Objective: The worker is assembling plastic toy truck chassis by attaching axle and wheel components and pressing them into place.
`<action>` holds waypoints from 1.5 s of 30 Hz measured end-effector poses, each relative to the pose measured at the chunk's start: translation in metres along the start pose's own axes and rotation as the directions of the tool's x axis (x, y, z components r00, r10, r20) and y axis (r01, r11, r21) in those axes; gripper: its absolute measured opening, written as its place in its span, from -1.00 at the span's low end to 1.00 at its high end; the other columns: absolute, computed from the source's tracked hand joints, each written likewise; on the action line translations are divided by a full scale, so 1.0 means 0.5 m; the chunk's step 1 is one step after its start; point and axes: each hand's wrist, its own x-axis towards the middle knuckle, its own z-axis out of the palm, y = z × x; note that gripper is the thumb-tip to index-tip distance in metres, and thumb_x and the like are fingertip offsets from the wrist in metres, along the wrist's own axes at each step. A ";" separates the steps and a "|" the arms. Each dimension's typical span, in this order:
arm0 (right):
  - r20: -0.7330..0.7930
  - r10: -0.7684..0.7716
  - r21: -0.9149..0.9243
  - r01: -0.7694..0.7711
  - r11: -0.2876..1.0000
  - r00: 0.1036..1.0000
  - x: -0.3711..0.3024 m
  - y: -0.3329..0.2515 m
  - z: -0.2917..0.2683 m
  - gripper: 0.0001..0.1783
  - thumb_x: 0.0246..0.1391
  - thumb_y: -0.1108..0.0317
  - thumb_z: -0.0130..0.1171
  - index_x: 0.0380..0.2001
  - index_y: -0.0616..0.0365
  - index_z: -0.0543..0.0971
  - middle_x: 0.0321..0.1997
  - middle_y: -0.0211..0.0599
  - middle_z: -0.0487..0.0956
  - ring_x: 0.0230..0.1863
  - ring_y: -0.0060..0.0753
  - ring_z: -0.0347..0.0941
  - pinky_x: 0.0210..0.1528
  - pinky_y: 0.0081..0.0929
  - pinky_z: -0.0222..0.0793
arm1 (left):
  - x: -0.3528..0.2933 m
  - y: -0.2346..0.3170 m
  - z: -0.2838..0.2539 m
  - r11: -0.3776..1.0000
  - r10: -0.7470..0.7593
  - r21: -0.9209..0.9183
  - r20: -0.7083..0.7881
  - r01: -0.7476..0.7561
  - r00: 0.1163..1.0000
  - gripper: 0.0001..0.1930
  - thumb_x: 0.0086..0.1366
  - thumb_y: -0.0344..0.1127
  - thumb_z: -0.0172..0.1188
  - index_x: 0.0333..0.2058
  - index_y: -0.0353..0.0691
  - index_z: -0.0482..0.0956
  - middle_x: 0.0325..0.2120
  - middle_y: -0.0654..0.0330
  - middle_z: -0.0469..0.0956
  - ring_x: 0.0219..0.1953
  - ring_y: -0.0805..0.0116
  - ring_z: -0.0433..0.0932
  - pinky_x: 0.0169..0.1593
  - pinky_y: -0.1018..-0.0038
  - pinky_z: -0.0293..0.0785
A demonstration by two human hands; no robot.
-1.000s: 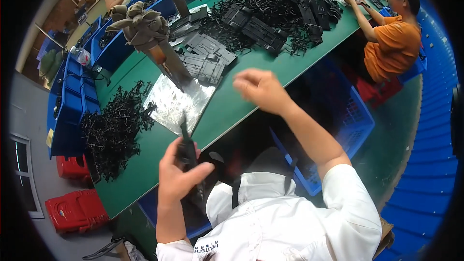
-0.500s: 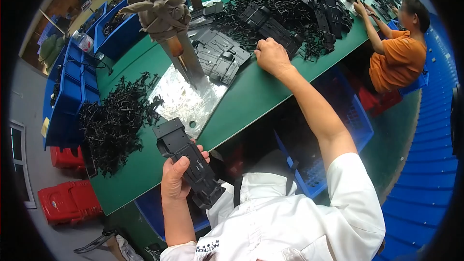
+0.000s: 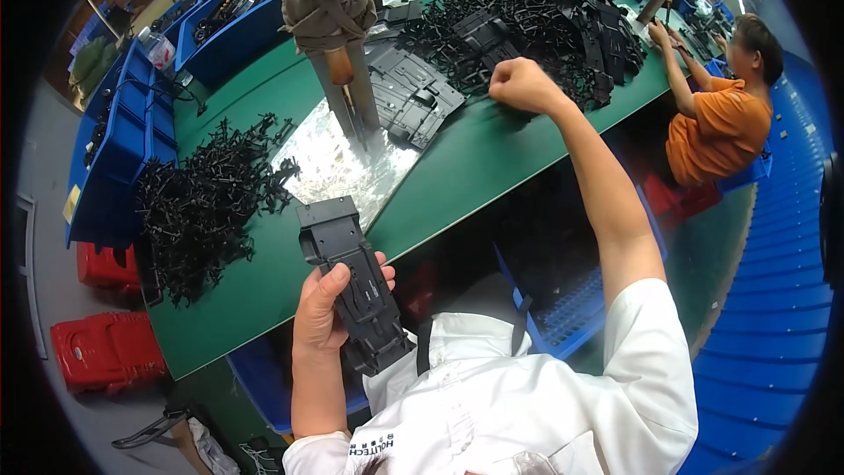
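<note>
My left hand [image 3: 318,310] grips a long black plastic chassis [image 3: 359,280] in front of my body, thumb on its face and fingertips round its far edge. Beyond the table's near edge, my right hand [image 3: 526,86] is raised over the green top, closed, with its fingertips turned away; whatever it may hold is hidden. It is close to a heap of small black plastic parts [image 3: 431,22] and a black chassis [image 3: 485,40] lying on them. Other flat black chassis pieces [image 3: 411,98] lie by a cloth-wrapped tool [image 3: 330,0] on a metal post.
A foil-covered plate [image 3: 321,158] lies under the post. Another heap of small black parts [image 3: 198,207] sits at the left. Blue bins [image 3: 114,158] line the far left edge. Red stools [image 3: 107,352] stand below. A person in orange [image 3: 723,127] works at the right.
My right hand has drawn slightly away from the black parts and turned, its fingers curled. The left hand still holds the chassis. The whole view has shifted a little.
</note>
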 end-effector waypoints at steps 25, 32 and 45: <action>0.039 -0.552 0.645 0.401 0.650 0.833 -0.292 -0.256 0.141 -0.90 -0.24 0.63 0.09 -0.53 0.30 0.42 -0.33 -0.24 0.45 -0.34 -0.52 0.37 -0.27 -0.61 0.29 | -0.009 -0.046 -0.021 0.988 -0.116 -0.088 0.087 0.123 0.989 -0.22 0.06 0.29 -0.02 -0.08 -0.42 0.35 -0.25 -0.05 0.49 -0.28 0.16 0.57 -0.24 0.36 0.57; 0.042 -0.621 0.444 0.542 0.714 0.783 -0.316 -0.290 0.165 -0.90 -0.23 0.60 0.09 -0.53 0.31 0.43 -0.35 -0.23 0.48 -0.50 -0.48 0.42 -0.43 -0.61 0.37 | -0.025 -0.060 -0.017 0.989 -0.125 -0.059 0.117 0.133 0.985 -0.15 0.00 0.35 -0.04 -0.05 -0.42 0.31 -0.27 -0.02 0.48 -0.28 0.16 0.57 -0.23 0.36 0.57; 0.008 -0.616 0.365 0.571 0.735 0.788 -0.336 -0.304 0.163 -0.74 -0.23 0.64 0.06 -0.35 0.27 0.52 -0.36 -0.23 0.49 -0.48 -0.46 0.47 -0.44 -0.63 0.40 | -0.043 -0.068 -0.016 0.994 -0.100 -0.030 0.137 0.105 0.986 -0.13 -0.02 0.36 -0.04 -0.05 -0.45 0.30 -0.28 -0.04 0.48 -0.29 0.12 0.57 -0.23 0.34 0.58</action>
